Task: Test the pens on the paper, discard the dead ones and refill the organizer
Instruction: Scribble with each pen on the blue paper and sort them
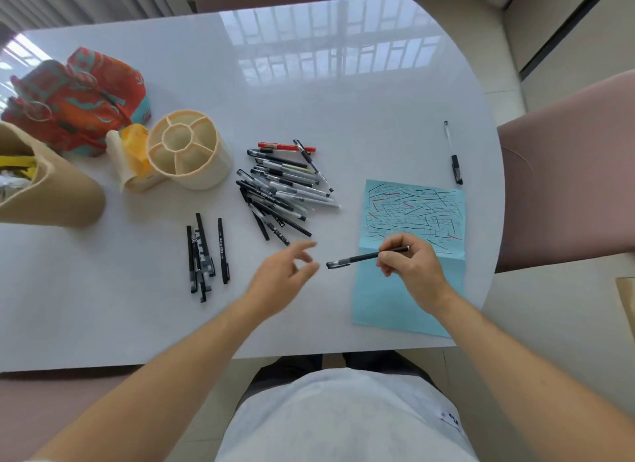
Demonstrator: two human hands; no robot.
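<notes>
Black capped gel pen [366, 256], pinched by right hand [412, 265].
Capped end points toward left hand [285, 276], relaxed, empty, just beside.

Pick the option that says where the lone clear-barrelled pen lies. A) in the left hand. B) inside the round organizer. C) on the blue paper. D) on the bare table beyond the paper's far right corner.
D: the clear pen lies alone on the table, beyond the blue paper.

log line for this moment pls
right hand: grips black pen at blue paper | left hand: open, empty | organizer: empty | pen pile: on table
</notes>
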